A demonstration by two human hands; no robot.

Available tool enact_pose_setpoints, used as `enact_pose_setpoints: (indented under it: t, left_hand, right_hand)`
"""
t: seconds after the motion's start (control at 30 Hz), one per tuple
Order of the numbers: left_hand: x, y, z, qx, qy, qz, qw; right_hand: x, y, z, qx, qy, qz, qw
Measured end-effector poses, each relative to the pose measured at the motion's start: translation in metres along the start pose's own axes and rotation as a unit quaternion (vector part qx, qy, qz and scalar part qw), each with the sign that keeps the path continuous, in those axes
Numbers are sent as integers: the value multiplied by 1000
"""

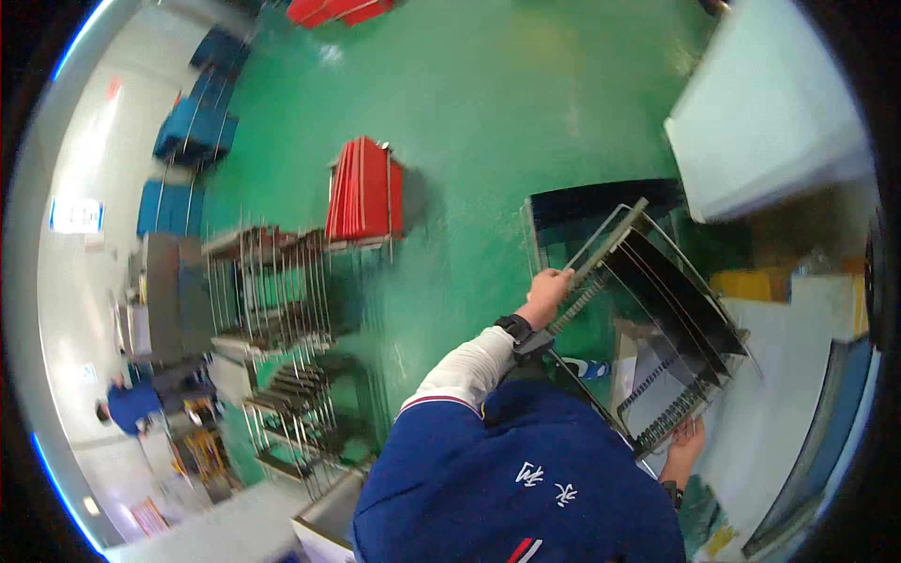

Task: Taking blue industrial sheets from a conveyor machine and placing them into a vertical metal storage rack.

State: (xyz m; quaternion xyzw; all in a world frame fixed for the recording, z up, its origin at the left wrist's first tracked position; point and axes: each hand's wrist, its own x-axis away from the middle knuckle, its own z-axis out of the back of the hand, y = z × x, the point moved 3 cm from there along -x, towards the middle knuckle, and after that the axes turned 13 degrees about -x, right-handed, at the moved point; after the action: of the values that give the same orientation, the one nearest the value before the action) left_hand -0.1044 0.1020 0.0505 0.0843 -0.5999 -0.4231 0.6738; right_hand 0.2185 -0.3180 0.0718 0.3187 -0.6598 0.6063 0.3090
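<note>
A metal rack (612, 242) with spring-lined side rails is tilted in front of me, to the right of my body. Several thin dark panels (690, 298) stand in its slots, bunched toward the far right part. My left hand (552, 289) is closed round the rail on the rack's left side, a dark band at the wrist. At the opposite, lower right side, my right hand (687, 445) grips the rail beside the springs; part of it is hidden by the rack.
Beyond the rack stands another holder with a black panel (601, 208). A white cabinet-like block (760, 122) is at far right, boxes (751, 284) below it. Left are a cart of red panels (364, 192), metal racks (267, 286), blue bins (194, 131) and another person (134, 403).
</note>
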Motion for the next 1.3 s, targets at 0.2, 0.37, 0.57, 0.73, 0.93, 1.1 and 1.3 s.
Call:
enact_pose_setpoints:
  t: [0.2, 0.37, 0.57, 0.73, 0.93, 1.1, 1.3]
  left_hand:
    - [4, -98, 122, 214, 142, 54, 965]
    - [26, -225, 192, 326, 197, -4, 925]
    - [48, -359, 244, 461, 319, 145, 815]
    - [59, -430, 253, 549, 376, 264, 699]
    - [65, -519, 248, 545, 414, 332, 649]
    - [51, -592, 226, 536, 433, 383, 615]
    - [44, -654, 213, 546, 473, 397, 566]
  right_hand:
    - [39, -14, -174, 154, -220, 97, 958]
    - [111, 59, -340, 303, -341, 41, 889]
    - [163, 238, -482, 458, -432, -6, 777]
    - [152, 387, -521, 516, -449, -52, 728]
    - [115, 539, -521, 637, -477, -81, 600]
    - [76, 619, -495, 681, -442, -124, 571]
    - [78, 692, -463, 739, -432, -136, 498]
